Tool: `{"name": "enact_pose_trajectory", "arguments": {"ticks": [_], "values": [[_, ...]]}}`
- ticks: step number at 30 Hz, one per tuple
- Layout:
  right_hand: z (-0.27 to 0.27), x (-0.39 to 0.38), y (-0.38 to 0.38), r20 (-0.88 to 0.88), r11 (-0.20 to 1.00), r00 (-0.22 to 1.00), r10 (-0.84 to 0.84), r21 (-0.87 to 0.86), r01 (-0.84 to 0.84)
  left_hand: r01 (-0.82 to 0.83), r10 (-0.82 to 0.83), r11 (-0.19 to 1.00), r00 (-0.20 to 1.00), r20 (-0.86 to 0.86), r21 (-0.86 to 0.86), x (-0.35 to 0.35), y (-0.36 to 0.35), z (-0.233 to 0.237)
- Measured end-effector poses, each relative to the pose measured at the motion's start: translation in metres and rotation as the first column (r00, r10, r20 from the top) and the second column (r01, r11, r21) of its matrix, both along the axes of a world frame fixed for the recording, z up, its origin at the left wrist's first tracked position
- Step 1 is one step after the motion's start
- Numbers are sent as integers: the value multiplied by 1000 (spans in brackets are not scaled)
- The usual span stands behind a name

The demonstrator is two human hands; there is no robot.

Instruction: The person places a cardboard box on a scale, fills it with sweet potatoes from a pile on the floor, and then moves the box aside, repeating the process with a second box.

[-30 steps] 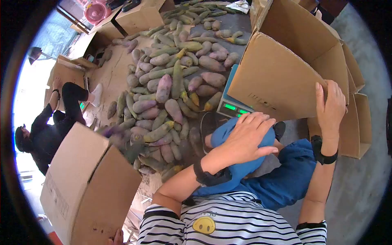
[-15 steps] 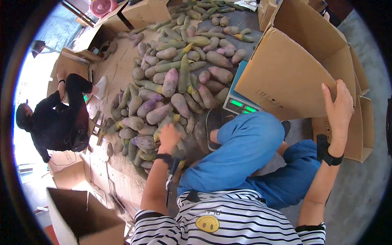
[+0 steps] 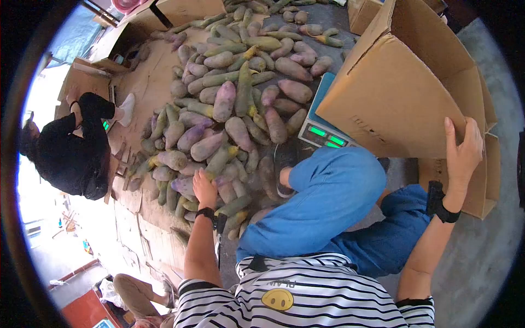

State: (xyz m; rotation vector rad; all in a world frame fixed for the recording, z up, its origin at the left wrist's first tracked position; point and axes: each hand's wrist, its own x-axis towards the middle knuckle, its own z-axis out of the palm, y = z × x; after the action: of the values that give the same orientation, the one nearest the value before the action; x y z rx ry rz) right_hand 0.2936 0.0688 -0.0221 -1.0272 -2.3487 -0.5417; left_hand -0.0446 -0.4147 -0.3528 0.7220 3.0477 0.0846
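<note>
My left hand point(image 3: 204, 190) rests on the pile of purple and green radishes point(image 3: 225, 101), fingers stretched over a purplish radish point(image 3: 182, 186); whether it grips one is not clear. On the right side, my right hand point(image 3: 465, 150) clasps the rim of a large open cardboard box point(image 3: 383, 104), its thumb on the outer face. That box is tilted over a digital scale point(image 3: 324, 134) with lit green displays, near my bent knee.
A co-worker in black point(image 3: 74, 153) sits at the far left beside another lit scale point(image 3: 106, 124). At lower left, another person's leg point(image 3: 136, 295) shows. More cardboard boxes point(image 3: 191, 12) stand behind the pile, and flattened cardboard point(image 3: 131, 95) lies on the floor.
My left hand has moved left over the radishes. My right hand keeps its hold on the box. At lower left, an open box has left view and a person's leg has appeared.
</note>
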Motion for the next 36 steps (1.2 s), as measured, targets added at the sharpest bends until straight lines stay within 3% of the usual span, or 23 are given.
{"name": "enact_pose_trajectory", "arguments": {"ticks": [2, 3, 5, 8, 11, 13, 15, 17, 18, 20, 21, 23, 24, 25, 27, 29, 30, 34, 36], "values": [[0, -1, -1, -8, 1000, 1000, -12, -3, 12, -10, 24, 998, 977, 213, -65, -14, 9, -2], [0, -2, -2, -19, 1000, 1000, -19, -10, 19, -3, 16, 998, 976, 215, -62, -17, 18, -1], [-1, -4, -4, -35, 1000, 999, -2, 22, 3, -78, 143, 956, 966, 216, -284, -19, 35, 3], [0, -5, -5, -52, 999, 999, 16, 38, -14, -9, 112, 914, 966, 231, -407, -18, 50, 18], [0, -7, -5, -64, 999, 998, 28, 28, -26, -83, 191, 934, 938, 289, -348, -10, 52, 19], [1, -7, -5, -68, 999, 998, 20, 38, -17, -114, 186, 971, 914, 360, -212, -2, 43, 9], [2, -8, -5, -80, 997, 994, 75, 37, -72, -233, 111, 970, 691, 714, 75, -5, 22, -19], [2, -9, -4, -92, 995, 992, 89, 63, -83, -552, 109, 831, 288, 951, 72, 9, 20, -25], [2, -9, -4, -102, 988, 986, 134, 86, -126, -526, 95, 847, 295, 951, 78, 17, 32, -14], [3, -7, -5, -122, 990, 985, 125, 79, -116, -685, -26, 721, 126, 992, 106, 42, 56, 33], [4, -8, -6, -139, 988, 979, 148, 67, -140, -670, -32, 734, 128, 991, 110, 47, 70, 55], [3, -7, -6, -173, 987, 973, 152, 76, -140, -577, -250, 747, 214, 944, 328, 52, 105, 100], [3, -6, -6, -172, 987, 972, 159, 64, -150, -563, -341, 696, 286, 896, 445, 53, 124, 123], [3, -4, -5, -172, 986, 971, 168, 51, -161, -533, -403, 689, 281, 871, 491, 45, 137, 136], [2, -3, -4, -188, 982, 965, 183, 87, -170, -137, -545, 661, 588, 598, 738, 54, 185, 219], [1, 0, -4, -213, 979, 957, 198, 83, -185, -51, -593, 531, 691, 413, 846, 61, 219, 276], [-1, 1, -4, -214, 981, 958, 191, 85, -176, 89, -622, 506, 727, 291, 858, 58, 232, 295], [0, 4, -4, -217, 977, 954, 207, 102, -189, 276, -658, 248, 752, -48, 929, 85, 301, 364], [0, 6, -5, -214, 977, 955, 206, 92, -190, 402, -694, 143, 692, -198, 905, 98, 334, 383]]}}
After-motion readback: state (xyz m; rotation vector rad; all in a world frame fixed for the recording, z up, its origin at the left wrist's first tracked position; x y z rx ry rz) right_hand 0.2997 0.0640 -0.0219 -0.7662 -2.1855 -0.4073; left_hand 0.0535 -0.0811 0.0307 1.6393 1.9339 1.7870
